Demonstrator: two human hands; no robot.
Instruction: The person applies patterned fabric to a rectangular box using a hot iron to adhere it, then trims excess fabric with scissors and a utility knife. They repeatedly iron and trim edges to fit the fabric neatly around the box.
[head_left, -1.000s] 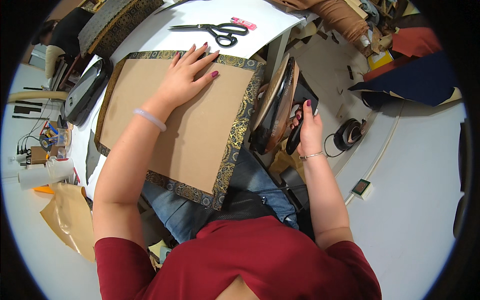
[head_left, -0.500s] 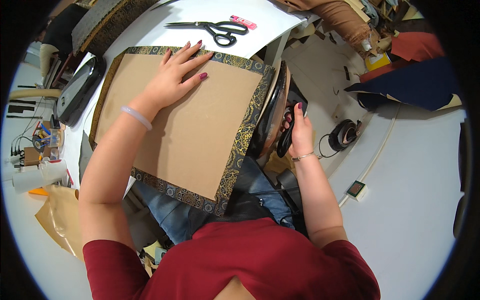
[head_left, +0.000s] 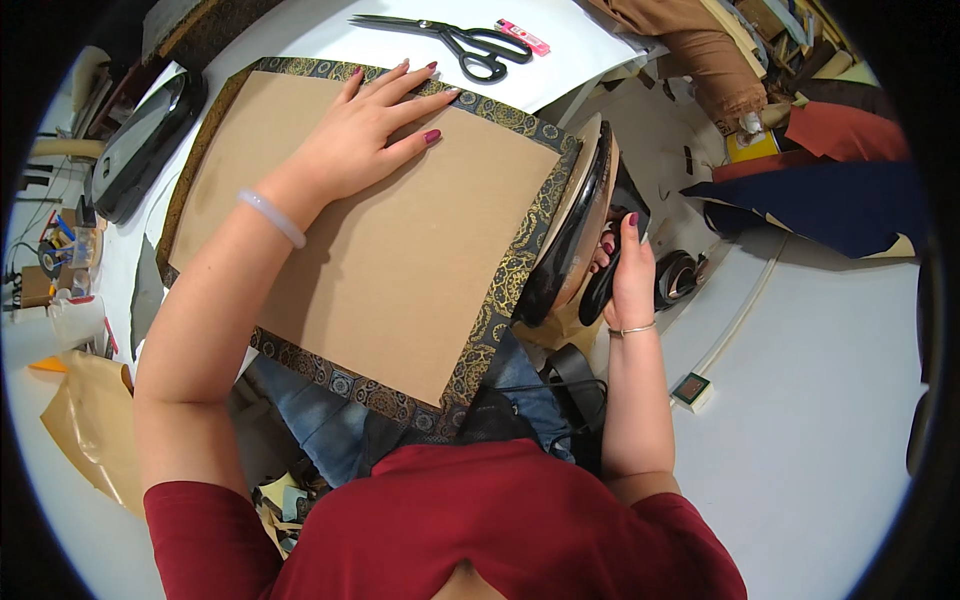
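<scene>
My left hand (head_left: 365, 145) lies flat with spread fingers on a tan panel (head_left: 370, 250). A dark border of gold-patterned brocade (head_left: 497, 303) edges this panel. The panel reaches from the white work table out over my lap, with a corner toward me. In my right hand (head_left: 630, 275), at the panel's right side, the fingers are wrapped round the handle of an iron (head_left: 575, 235). The iron is black and brown and stands on its side, its soleplate facing the brocade edge. Whether it touches the cloth is hard to tell.
Black scissors (head_left: 460, 42) and a small pink packet (head_left: 522, 37) lie beyond the panel. A black rounded device (head_left: 147, 150) sits at the left. To the right are navy fabric (head_left: 820, 205), brown fabric (head_left: 700, 60) and a small box with a display (head_left: 691, 390) on a cord.
The view has shifted, so the panel, both hands and the iron appear farther right. My left hand stays flat on the panel, and the iron stays beside the same edge.
</scene>
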